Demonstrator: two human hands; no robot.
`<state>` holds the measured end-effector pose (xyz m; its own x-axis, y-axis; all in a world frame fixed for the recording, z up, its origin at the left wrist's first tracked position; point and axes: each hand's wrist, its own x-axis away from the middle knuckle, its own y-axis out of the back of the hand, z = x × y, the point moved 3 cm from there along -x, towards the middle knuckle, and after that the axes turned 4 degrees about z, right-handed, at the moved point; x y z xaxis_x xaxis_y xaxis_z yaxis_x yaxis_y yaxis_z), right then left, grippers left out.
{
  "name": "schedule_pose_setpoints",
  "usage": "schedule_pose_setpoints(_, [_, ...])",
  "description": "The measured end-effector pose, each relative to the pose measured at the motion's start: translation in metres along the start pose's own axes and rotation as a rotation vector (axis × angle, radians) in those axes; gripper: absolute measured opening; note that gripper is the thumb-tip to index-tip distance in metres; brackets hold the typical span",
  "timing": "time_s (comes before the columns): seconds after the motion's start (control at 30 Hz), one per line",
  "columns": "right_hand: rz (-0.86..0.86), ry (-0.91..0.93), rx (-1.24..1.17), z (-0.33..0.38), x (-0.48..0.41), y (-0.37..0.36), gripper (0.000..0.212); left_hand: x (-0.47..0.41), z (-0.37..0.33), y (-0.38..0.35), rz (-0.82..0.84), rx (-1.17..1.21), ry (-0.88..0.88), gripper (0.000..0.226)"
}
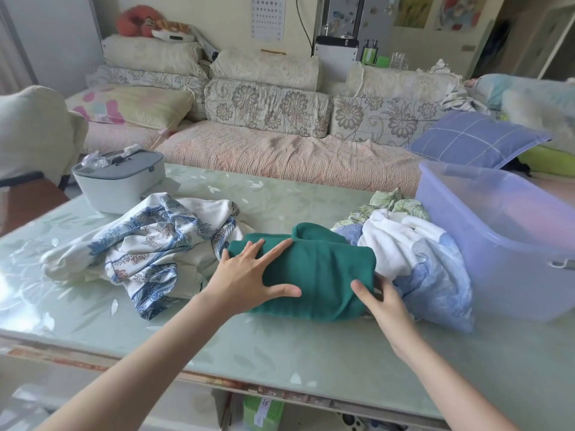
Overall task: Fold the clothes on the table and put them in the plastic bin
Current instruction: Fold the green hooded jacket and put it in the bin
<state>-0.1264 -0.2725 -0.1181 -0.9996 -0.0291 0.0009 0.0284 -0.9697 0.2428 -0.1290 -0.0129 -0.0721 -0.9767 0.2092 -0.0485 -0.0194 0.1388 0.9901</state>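
Glass-topped table (280, 194) w/ a sofa (280, 157) behind. I see the folded green garment (320, 275) mid-table, btwn a blue-print cloth (149, 244) on the left and a white-and-blue pile (413, 250) on the right. Left hand (249, 275) lies flat on it, fingers spread wide. Right hand (382, 301) grips its right edge: thumb on top, other fingers tucked under, hidden. Plastic bin (497, 244) stands far right, just beside the pile.

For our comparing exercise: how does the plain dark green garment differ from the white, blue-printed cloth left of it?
The plain dark green garment is folded; the white, blue-printed cloth lies crumpled. The left hand and right hand touch the garment, not the cloth. Both fabrics lie on the table.
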Motion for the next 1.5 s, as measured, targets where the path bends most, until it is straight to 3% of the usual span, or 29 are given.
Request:
schedule_pose_setpoints(0.07, [-0.060, 0.022, -0.028, -0.010, 0.010, 0.005, 0.068, -0.006, -0.004, 0.001, 0.018, -0.008, 0.048, 0.101])
schedule_pose_setpoints(0.17, [-0.052, 0.062, 0.043, -0.022, 0.021, 0.008, 0.030, -0.014, -0.013, 0.000, 0.043, 0.066, 0.138, 0.101])
schedule_pose_setpoints(0.23, [-0.012, 0.102, 0.104, -0.026, 0.022, 0.005, 0.019, -0.019, -0.017, 0.002, 0.062, 0.092, 0.191, 0.094])
schedule_pose_setpoints(0.4, [-0.124, 0.165, 0.122, -0.021, 0.008, 0.003, 0.016, -0.028, -0.011, 0.002, 0.073, 0.151, 0.227, 0.087])
schedule_pose_setpoints(0.6, [-0.116, 0.194, 0.215, -0.020, 0.006, 0.020, 0.016, -0.035, -0.005, -0.003, 0.093, 0.250, 0.244, 0.084])
schedule_pose_setpoints(0.7, [-0.086, 0.106, 0.154, -0.027, 0.000, 0.025, 0.014, -0.038, -0.009, -0.007, 0.094, 0.263, 0.225, 0.083])
schedule_pose_setpoints(0.9, [-0.057, 0.111, -0.018, -0.009, -0.005, 0.021, 0.017, -0.040, -0.006, -0.010, 0.071, 0.245, 0.195, 0.082])
schedule_pose_setpoints(1.1, [0.008, -0.018, 0.274, -0.030, -0.006, 0.022, 0.031, -0.037, -0.011, -0.013, 0.047, 0.223, 0.136, 0.089])
schedule_pose_setpoints(1.17, [-0.100, 0.095, 0.393, -0.014, -0.001, 0.030, 0.022, -0.037, -0.011, -0.013, 0.046, 0.220, 0.133, 0.090])
schedule_pose_setpoints(1.2, [-0.129, 0.216, 0.439, 0.001, 0.002, 0.032, 0.039, -0.037, -0.010, -0.012, 0.062, 0.228, 0.142, 0.089])
schedule_pose_setpoints(1.23, [-0.080, 0.351, 0.475, 0.019, 0.003, 0.032, 0.070, -0.037, -0.009, -0.010, 0.076, 0.233, 0.146, 0.087])
schedule_pose_setpoints(1.3, [0.136, 0.529, 0.698, 0.048, 0.001, 0.024, 0.112, -0.037, -0.010, -0.007, 0.093, 0.229, 0.142, 0.083])
schedule_pose_setpoints(1.4, [0.313, 0.601, 1.204, 0.048, -0.018, 0.007, 0.126, -0.038, -0.008, -0.006, 0.133, 0.234, 0.123, 0.085])
schedule_pose_setpoints(1.5, [0.293, 0.506, 1.324, 0.024, -0.039, -0.002, 0.131, -0.037, 0.007, -0.005, 0.164, 0.371, 0.055, 0.100])
